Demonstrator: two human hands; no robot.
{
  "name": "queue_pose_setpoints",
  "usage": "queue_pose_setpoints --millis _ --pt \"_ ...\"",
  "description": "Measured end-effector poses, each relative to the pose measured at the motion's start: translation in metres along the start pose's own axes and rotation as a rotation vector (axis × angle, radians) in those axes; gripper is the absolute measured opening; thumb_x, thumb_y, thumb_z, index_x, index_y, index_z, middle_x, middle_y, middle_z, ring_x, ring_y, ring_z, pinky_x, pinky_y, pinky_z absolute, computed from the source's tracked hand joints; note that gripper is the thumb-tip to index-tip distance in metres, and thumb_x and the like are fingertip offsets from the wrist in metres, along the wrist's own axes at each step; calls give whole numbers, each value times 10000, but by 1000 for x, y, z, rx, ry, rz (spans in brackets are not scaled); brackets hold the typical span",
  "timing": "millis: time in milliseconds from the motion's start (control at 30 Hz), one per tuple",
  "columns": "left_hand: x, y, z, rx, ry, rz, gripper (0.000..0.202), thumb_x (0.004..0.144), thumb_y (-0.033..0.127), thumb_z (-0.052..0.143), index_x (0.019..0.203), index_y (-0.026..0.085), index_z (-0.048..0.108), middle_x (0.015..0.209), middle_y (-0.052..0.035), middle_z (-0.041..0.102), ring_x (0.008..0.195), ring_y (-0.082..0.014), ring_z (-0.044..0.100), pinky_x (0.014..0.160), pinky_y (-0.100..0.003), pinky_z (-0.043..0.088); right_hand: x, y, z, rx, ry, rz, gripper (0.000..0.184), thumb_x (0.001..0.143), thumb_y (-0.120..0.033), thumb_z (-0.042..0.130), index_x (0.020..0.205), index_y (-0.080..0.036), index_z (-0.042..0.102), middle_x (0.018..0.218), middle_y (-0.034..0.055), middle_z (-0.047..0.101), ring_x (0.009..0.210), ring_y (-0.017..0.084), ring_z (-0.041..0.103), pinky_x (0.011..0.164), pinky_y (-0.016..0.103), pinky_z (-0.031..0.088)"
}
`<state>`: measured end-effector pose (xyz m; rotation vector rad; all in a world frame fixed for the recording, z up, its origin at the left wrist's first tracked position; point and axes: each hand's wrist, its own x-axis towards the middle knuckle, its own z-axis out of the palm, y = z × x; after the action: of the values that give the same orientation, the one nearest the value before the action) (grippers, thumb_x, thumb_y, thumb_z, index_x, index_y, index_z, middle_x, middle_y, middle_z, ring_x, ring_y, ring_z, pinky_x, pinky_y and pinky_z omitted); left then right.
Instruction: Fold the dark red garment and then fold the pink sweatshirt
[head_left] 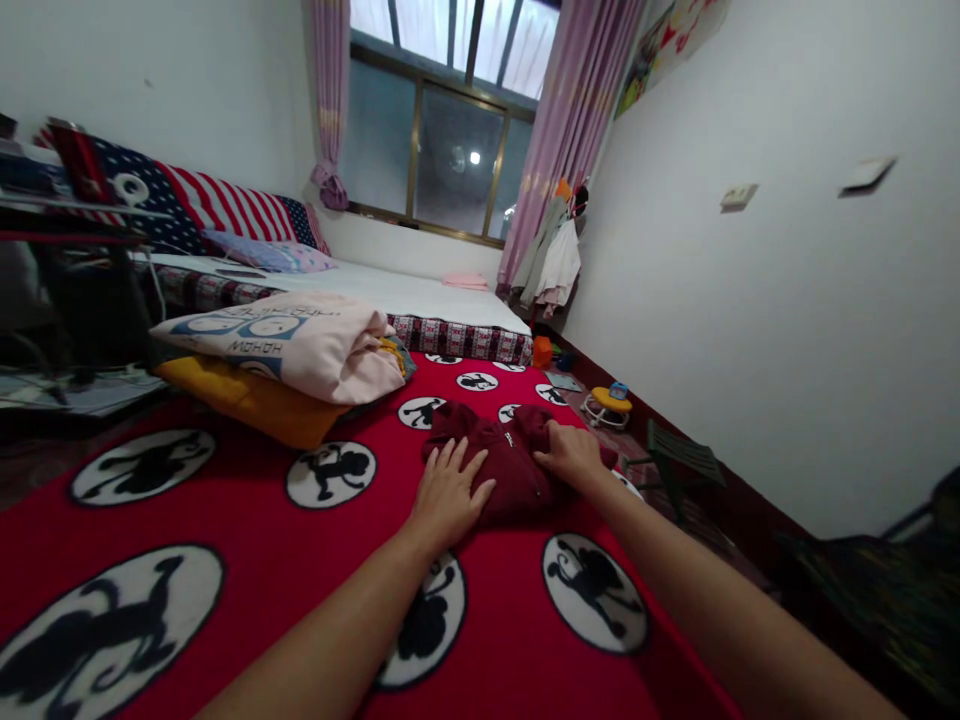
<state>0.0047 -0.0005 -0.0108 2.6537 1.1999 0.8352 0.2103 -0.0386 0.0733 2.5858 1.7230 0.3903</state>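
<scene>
A dark red zip-up garment (510,475) lies bunched on a red blanket (247,520) patterned with black monkeys in white ovals. My left hand (450,495) rests on the garment's left side, palm down with the fingers spread. Over on its right side, my right hand (570,452) has its fingers curled into the cloth. A short zip (523,460) runs down the garment between my hands. The garment's far right part is partly covered by my right hand and forearm.
Folded clothes, a pale pink one (337,350) over a mustard one (255,400), lie at the left. Beyond is a bed (405,290) below the window. A dark folding stool (682,455) and a yellow stool (609,402) stand on the floor at right.
</scene>
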Motion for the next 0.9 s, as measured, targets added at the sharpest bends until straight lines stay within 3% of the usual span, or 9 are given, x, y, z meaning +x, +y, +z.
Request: queue_pose_setpoints --millis 100,167,233,400,500,600,700,767,900 --pt "2 0 -3 -31 35 -122 522 889 479 523 1365 264 545 1545 -116 327 1438 -361 233 1163 -536 192 3 -6 -8 -93 42 -171 393 818 -335 572 1178 -178 571 1079 151 681 997 308 654 796 381 466" --pt "4 -1 -4 -46 61 -244 573 856 482 572 1365 219 543 1559 -158 273 1434 -413 202 1140 -565 225 3 -8 -13 -125 24 -160 413 816 -300 565 1211 -179 554 1117 158 653 988 308 652 769 375 468" --pt "7 -2 -5 -75 83 -312 619 828 463 619 1369 175 527 1550 -201 258 1400 -435 267 1099 -560 307 1 -13 -18 -138 24 -131 448 814 -275 566 1254 -196 535 1128 157 629 953 301 655 729 359 464" --pt "16 -15 -3 -299 244 -303 540 765 217 694 1286 193 555 1415 -152 439 1290 -310 460 1073 -434 405 -22 -46 -32 -104 142 -277 483 835 -176 517 1299 -312 525 1084 116 617 925 258 624 725 332 430" --pt "20 -24 -3 -474 344 -307 443 740 111 667 1172 184 607 1214 -108 585 1180 -248 548 1055 -389 433 -39 -69 -34 -47 93 -374 521 850 -372 570 1357 -286 492 1097 138 619 988 298 580 795 375 429" --pt "22 -29 -5 -617 376 -284 326 763 112 628 1085 162 645 1105 -94 642 1092 -228 588 1014 -383 464 -51 -84 -30 -35 30 -437 820 739 -691 595 1422 -268 433 1153 177 586 1054 355 522 856 450 416" --pt "22 -30 -5 -743 388 -262 318 770 79 567 1067 149 658 1107 -94 648 1073 -214 596 989 -378 476 -55 -86 -29 -102 -1 -555 1004 616 -787 631 1445 -270 398 1202 206 540 1076 380 487 865 500 407" --pt "22 -31 -4 -798 381 -248 319 754 68 565 1046 143 671 1118 -101 643 1093 -219 590 1001 -388 467 -54 -82 -32 -166 -34 -650 974 608 -728 686 1415 -243 435 1200 211 533 1072 377 484 858 501 411" --pt "21 -31 -3 -816 366 -224 277 763 97 582 1013 149 691 1160 -112 625 1153 -232 562 1052 -411 421 -48 -67 -34 -244 -64 -789 619 668 -466 720 1221 -223 586 1166 181 541 1060 347 491 823 437 428"
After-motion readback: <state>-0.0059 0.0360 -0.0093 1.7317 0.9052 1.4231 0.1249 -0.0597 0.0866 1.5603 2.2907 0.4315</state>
